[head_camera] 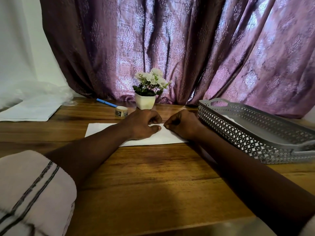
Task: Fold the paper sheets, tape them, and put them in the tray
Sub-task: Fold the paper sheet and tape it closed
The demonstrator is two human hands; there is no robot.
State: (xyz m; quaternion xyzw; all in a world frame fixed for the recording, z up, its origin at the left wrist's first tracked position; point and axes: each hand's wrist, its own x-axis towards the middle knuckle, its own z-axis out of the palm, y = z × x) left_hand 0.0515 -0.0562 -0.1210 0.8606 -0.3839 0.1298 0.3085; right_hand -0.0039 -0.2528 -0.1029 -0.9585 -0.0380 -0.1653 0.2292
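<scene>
A purple patterned curtain fills the upper frame behind the wooden table I sit at. In the middle of the picture lies the folded white paper, flat on the wood, and both my hands are down on it. My left hand presses the sheet with fingers curled and the thumb stretched flat toward the centre; my right hand is bunched just beside it, fingertips pinched on the paper's upper edge, though whether a strip of tape sits under them I cannot tell. The two hands nearly meet without touching. At the right of the frame stands the grey lattice tray, with something white lying inside it. Behind my hands, centre frame, are a white pot of white flowers, a small roll of tape and a blue pen. At the left edge lies a stack of white sheets. My pale sleeve fills the lower left corner.
</scene>
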